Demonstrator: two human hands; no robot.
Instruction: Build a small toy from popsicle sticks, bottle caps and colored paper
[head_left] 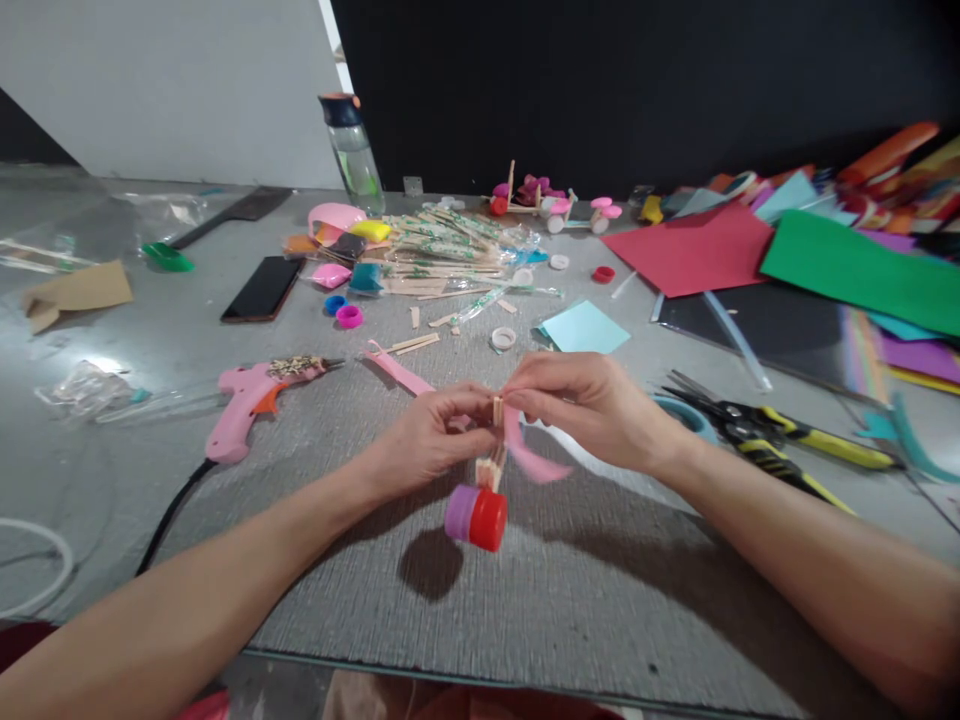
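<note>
Stick piece (491, 470) above table (562, 600), gripped by left hand (454, 430), right hand (581, 405) pinching pink strip (536, 462), glue gun (244, 400) left, pliers (765, 430) right, fingertips obscured, strip blurred.

"What is in the person's hands?"
"The left hand (450, 430) grips small wooden sticks (490, 472), with purple and red caps (486, 518) at their near end. The right hand (592, 408) pinches a pink strip (534, 460) beside them."
"And around them on the surface (585, 630)?"
"A pink glue gun (244, 400) lies left, pliers (750, 426) right, and light blue paper (585, 327) beyond."
</note>
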